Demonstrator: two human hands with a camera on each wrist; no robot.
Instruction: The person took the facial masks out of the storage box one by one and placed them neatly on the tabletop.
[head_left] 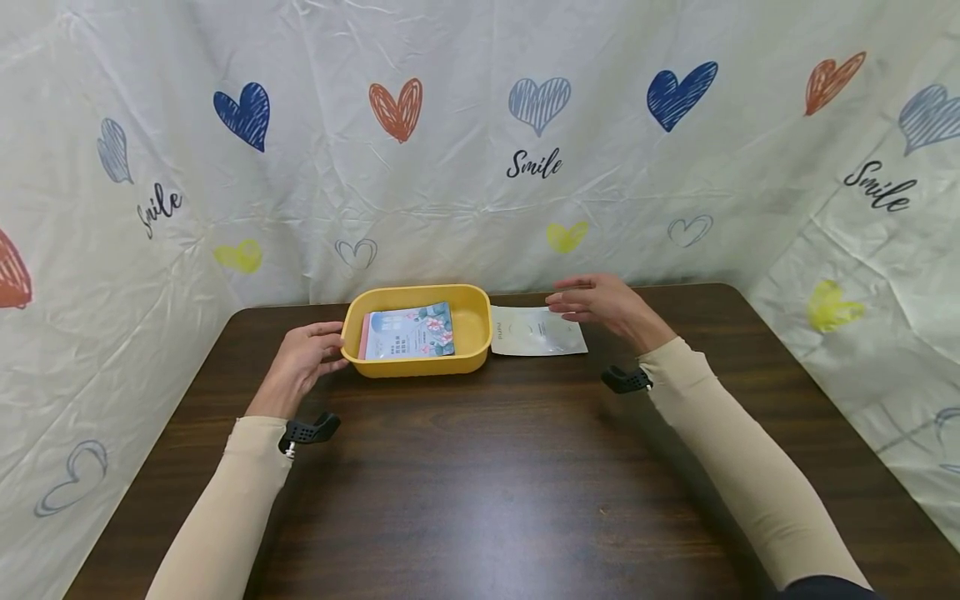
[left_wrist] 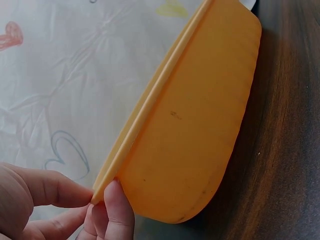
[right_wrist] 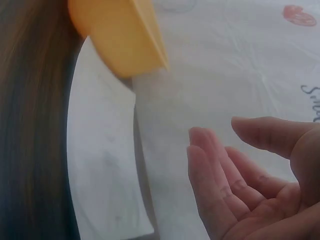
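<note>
The left hand pinches the edge of the yellow box, where a flowery packet lies. The right hand, thumb wide from its fingers, is near a white packet beside the box.

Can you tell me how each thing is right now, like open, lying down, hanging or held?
Yellow tub: upright, open on top.
Flowery packet: lying inside the tub.
White packet: lying beside the tub.
Left hand: pinching the tub's rim.
Right hand: holding nothing.
Heart-patterned sheet: hanging, wrinkled.
</note>
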